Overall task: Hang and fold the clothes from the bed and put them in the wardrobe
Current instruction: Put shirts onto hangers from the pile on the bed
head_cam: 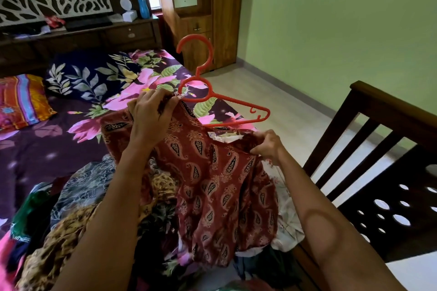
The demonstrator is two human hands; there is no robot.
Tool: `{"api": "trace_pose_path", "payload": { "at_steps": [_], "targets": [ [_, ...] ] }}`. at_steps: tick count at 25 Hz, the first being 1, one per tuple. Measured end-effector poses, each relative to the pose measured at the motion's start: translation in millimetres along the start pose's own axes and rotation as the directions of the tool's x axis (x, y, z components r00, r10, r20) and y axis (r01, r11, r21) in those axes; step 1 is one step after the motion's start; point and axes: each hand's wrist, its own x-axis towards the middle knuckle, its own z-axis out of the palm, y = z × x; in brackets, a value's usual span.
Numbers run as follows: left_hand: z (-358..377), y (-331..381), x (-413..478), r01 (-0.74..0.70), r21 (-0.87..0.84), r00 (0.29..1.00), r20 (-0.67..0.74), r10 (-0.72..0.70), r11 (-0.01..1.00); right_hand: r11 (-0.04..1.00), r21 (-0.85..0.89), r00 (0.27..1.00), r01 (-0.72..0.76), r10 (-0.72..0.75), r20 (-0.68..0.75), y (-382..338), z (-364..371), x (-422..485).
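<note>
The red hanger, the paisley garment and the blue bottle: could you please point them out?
red hanger [194, 37], head view, top of its hook.
paisley garment [212, 172], head view, middle of its front panel.
blue bottle [142, 2], head view, middle of its body.

No readable text, label or number shows anywhere.

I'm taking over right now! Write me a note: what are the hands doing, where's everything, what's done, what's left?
Left hand grips one shoulder of the red paisley garment. Right hand pinches the other shoulder.
Red hanger: one arm under the cloth, the other bare.
Done: hanger half in.
Left: seat it, hang it in the wardrobe, then sort the pile on the bed.
</note>
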Motion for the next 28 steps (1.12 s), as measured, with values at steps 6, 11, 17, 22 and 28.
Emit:
{"api": "trace_pose_path", "payload": {
  "at_steps": [6,11,17,22,28],
  "targets": [
    [-1,1,-1,-0.004,0.008,1.0,-0.023,0.004,1.0,0.978,0.128,0.984,0.164,-0.153,-0.097,-1,-11,-13],
    [0,0,-4,-0.013,-0.027,1.0,-0.02,0.012,1.0,0.999,0.047,0.997,0.017,-0.013,-0.079,3,-15,-3],
    [-1,-1,-2,-0.061,-0.044,0.998,-0.012,0.061,0.997,0.967,-0.202,0.819,-0.155,0.24,0.521,-1,-21,-16],
    [6,4,-6,-0.094,0.039,0.996,0.006,0.094,0.995,0.898,-0.366,0.731,-0.244,0.419,0.539,5,-3,-21],
    [5,0,-3,-0.107,0.018,0.994,0.01,0.107,0.994,0.84,-0.47,0.829,-0.272,0.453,0.329,20,5,-11]
  ]
}}
